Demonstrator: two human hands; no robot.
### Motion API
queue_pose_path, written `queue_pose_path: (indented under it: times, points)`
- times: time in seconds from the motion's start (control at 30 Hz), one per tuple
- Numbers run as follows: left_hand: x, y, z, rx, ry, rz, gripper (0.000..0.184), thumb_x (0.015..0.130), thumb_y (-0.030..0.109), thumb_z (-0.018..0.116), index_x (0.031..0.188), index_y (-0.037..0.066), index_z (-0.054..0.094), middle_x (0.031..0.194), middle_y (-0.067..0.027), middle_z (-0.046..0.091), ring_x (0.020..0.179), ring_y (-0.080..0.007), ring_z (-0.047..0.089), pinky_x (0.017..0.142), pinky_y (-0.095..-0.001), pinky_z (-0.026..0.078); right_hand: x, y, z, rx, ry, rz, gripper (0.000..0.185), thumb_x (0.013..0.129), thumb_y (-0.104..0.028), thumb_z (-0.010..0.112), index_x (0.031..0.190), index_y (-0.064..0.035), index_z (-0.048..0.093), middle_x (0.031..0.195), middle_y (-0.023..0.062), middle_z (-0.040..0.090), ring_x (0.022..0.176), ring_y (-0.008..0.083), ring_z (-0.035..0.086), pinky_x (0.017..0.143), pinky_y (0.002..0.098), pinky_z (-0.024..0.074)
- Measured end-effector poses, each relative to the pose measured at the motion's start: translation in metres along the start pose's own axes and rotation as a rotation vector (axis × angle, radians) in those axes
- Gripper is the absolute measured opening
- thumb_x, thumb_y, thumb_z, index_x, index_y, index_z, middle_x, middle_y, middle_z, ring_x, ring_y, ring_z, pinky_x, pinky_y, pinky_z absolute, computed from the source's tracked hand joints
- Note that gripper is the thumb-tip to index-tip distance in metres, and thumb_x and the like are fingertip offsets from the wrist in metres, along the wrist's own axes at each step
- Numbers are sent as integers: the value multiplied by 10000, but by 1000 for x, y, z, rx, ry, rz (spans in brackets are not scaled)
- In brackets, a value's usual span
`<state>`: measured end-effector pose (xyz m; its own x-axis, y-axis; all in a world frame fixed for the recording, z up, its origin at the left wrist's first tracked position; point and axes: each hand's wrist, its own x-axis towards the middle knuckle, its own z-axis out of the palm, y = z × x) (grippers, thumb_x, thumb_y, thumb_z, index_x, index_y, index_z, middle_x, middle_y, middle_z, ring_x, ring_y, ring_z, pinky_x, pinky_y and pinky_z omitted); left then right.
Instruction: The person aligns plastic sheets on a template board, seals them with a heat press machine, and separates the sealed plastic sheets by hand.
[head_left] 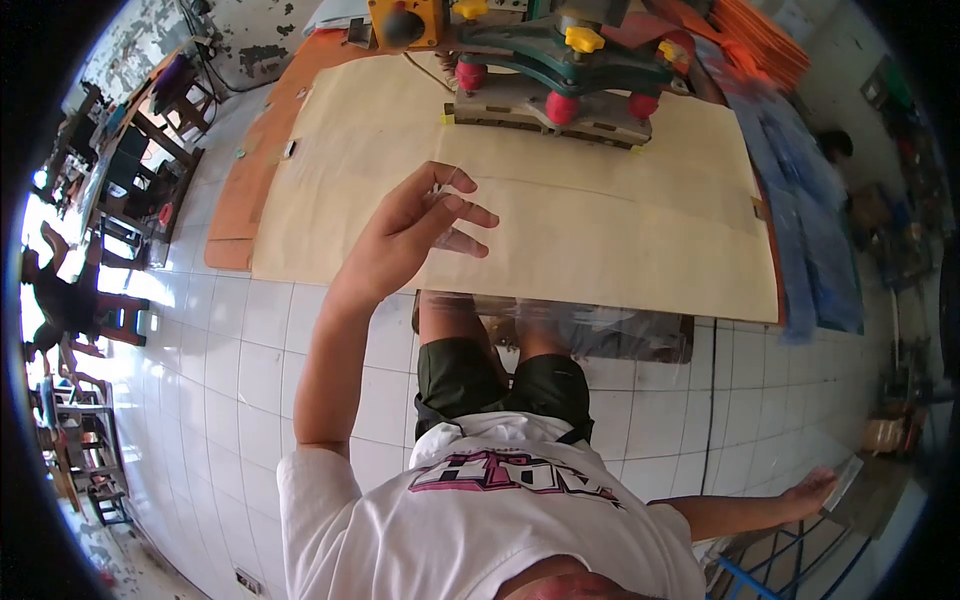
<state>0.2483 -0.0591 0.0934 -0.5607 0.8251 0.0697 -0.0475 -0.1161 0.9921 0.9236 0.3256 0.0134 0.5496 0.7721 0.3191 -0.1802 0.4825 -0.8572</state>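
My left hand hangs over the cream-coloured board on the table, its fingers curved and spread apart. Something thin and see-through shows faintly around those fingers, too faint to name. Out to the right, my right hand has its fingers closed at the edge of a clear plastic sheet, beside a box-like surface. Beyond my left hand, a machine head with yellow knobs and red-pink feet carries a flat metal bar just over the board.
Blue plastic sheets drape along the table's right side. An orange stack stands at the back right. Below the front edge is a shelf with clear plastic. A blue metal frame stands at lower right. Another person is at far left.
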Motion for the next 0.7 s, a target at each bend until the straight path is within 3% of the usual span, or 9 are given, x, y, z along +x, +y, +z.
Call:
queue_pose_path:
  times: [0.17, 0.23, 0.37, 0.47, 0.53, 0.57, 0.63, 0.7]
  points:
    - [4, -17, 1, 27, 50, 34, 225, 1011, 59, 389, 1228, 2, 410, 954, -169, 662, 748, -222, 693, 702, -298, 538, -3, -6, 5, 41, 59, 34, 307, 929, -268, 650, 1061, 9, 644, 1027, 99, 639, 1021, 234, 575, 969, 393, 431]
    - [8, -23, 10, 27, 183, 122, 318, 1000, 30, 395, 1314, 17, 348, 888, -140, 638, 693, -196, 673, 679, -298, 530, 19, 2, -19, 104, -36, 59, 328, 931, -286, 649, 1073, 9, 640, 1048, 101, 644, 1036, 239, 580, 988, 403, 425]
    - [17, -33, 21, -42, 189, 205, 473, 990, 6, 403, 1431, 47, 236, 856, -122, 603, 660, -175, 650, 675, -290, 524, 35, 1, -42, 173, -94, 57, 363, 934, -294, 642, 1114, 21, 620, 1094, 116, 635, 1085, 249, 566, 1030, 425, 410]
    - [21, -37, 23, -49, 157, 241, 582, 995, 65, 480, 1500, 105, 194, 848, -74, 587, 677, -159, 621, 672, -309, 532, -5, -25, -7, 174, 49, 73, 395, 939, -284, 632, 1163, 39, 590, 1177, 144, 597, 1149, 264, 530, 1069, 438, 387]
    - [23, -38, 24, -137, 106, 196, 479, 998, 54, 466, 1457, 73, 331, 852, -62, 577, 728, -147, 614, 712, -314, 541, -23, -36, 6, 108, 124, 21, 412, 943, -277, 624, 1183, 53, 569, 1224, 156, 556, 1166, 277, 503, 1094, 455, 367]
    - [24, -40, 23, -138, 103, 196, 479, 998, 54, 466, 1457, 73, 331, 852, -62, 577, 728, -147, 614, 712, -314, 541, -23, -37, 4, 107, 126, 19, 412, 943, -277, 624, 1183, 53, 569, 1224, 156, 556, 1166, 277, 503, 1094, 455, 367]
    - [24, -44, 21, -111, 63, 131, 345, 991, 30, 456, 1334, 19, 495, 892, -57, 588, 790, -146, 620, 777, -321, 546, -21, -37, 0, 150, 130, 9, 405, 938, -265, 632, 1175, 56, 566, 1200, 149, 548, 1130, 278, 507, 1087, 455, 374]
    - [24, -42, 23, -136, 57, 126, 302, 985, 26, 463, 1277, 1, 533, 893, -55, 597, 801, -150, 624, 806, -330, 543, -13, -35, -12, 174, 107, 23, 398, 932, -263, 641, 1163, 53, 573, 1173, 143, 553, 1115, 272, 510, 1076, 449, 385]
